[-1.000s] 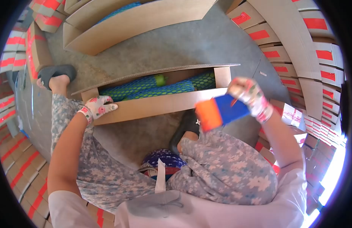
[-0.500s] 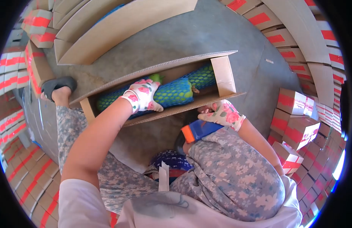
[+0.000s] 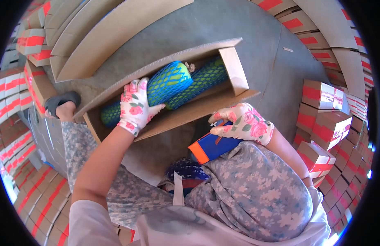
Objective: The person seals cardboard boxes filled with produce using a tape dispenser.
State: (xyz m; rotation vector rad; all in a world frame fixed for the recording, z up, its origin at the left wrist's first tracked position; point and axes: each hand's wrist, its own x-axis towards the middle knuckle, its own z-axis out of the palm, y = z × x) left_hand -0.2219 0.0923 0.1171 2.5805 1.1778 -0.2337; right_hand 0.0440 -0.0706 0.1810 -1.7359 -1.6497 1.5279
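An open cardboard box [image 3: 235, 76] lies on the grey floor in front of my knees. Inside it are green fruits in blue foam netting [image 3: 200, 80]. My left hand [image 3: 134, 107], in a floral glove, grips one netted fruit [image 3: 167, 81] and holds it lifted above the others at the box's middle. My right hand [image 3: 245, 125], also gloved, holds a blue and orange tape dispenser [image 3: 210, 146] against my right knee, just below the box's near flap.
Another long open carton [image 3: 116, 37] lies farther away on the floor. Stacks of closed cartons with red tape [image 3: 325, 110] stand on the right and along the left edge. My foot in a dark sandal [image 3: 62, 100] rests left of the box.
My left hand has raised a netted fruit up out of the row in the box. My right hand with the dispenser has barely shifted on my knee.
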